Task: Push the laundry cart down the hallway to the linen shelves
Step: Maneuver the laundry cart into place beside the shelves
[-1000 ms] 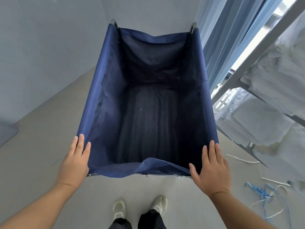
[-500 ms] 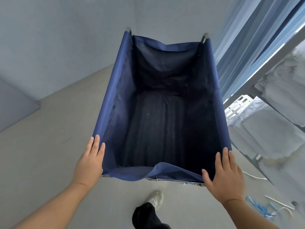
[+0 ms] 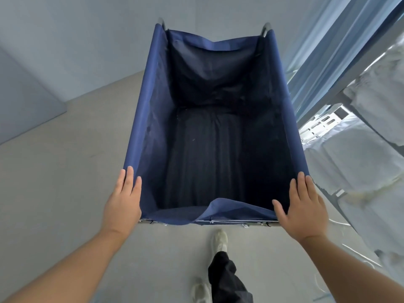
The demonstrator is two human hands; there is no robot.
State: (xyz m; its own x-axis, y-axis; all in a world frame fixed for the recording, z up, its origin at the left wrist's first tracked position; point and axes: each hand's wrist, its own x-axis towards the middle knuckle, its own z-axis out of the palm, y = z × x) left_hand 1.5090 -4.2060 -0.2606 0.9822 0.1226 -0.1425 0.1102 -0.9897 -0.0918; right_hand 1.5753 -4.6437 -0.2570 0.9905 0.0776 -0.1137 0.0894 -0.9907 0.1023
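Note:
The laundry cart (image 3: 145, 119) is a deep navy fabric bin on a metal frame, and nothing lies inside it. It fills the middle of the view and points away from me. My left hand (image 3: 123, 204) rests on its near left corner with the fingers laid along the rim. My right hand (image 3: 303, 208) presses on the near right corner, thumb spread along the sagging near edge. The linen shelves (image 3: 358, 84), a grey metal rack stacked with folded white linen (image 3: 349, 162), stand close against the cart's right side.
A pale wall (image 3: 65, 40) runs along the left, with a strip of grey floor (image 3: 76, 171) between it and the cart. Blue curtains (image 3: 323, 44) hang at the far right. My shoe (image 3: 219, 239) steps just behind the cart.
The cart has rolled forward along the shelves and both hands have stayed on its near corners. My feet have gone from standing together to mid-stride.

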